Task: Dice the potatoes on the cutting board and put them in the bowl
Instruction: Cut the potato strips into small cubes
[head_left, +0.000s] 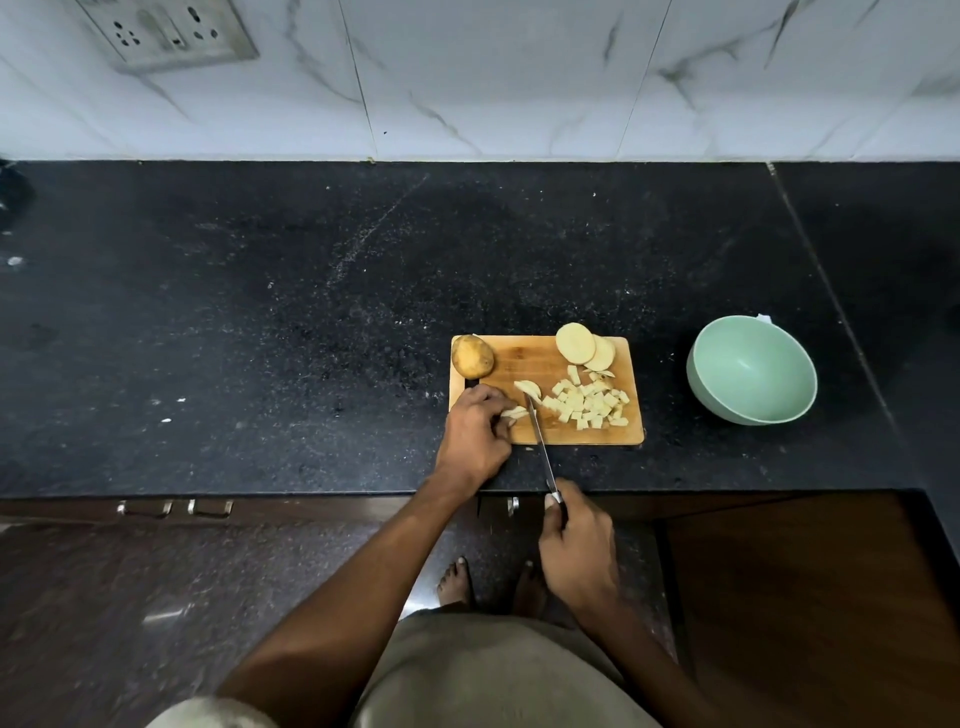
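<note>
Right hand: right hand (576, 545) is hovering nearest the camera, just off the bench's front edge, its fingers (551, 512) curling round the handle of the knife (540, 441).
Knife: blade is reaching forward onto the cutting board (524, 358), its tip sitting beside the strips under the other hand.
Left hand: left hand (475, 431) is resting on the board's near left corner, its fingers curling over and pinching a few potato strips (513, 412) against the wood.
Cutting board: wooden board is lying on the black bench (260, 312), close to the front edge.
Whole potato: unpeeled whole potato (471, 356) is sitting on the board's far left corner.
Potato slices: two round potato slices (584, 347) are overlapping at the board's far edge.
Diced potato: pile of diced potato (589, 402) is lying on the board's right half, with one loose curved piece (529, 388) between the pile and the knife tip.
Bowl: pale green bowl (751, 370) is standing on the bench to the right of the board, apart from it, holding no potato.
Wall: switch plate (166, 31) is showing on the marble wall (519, 78) behind the bench.
</note>
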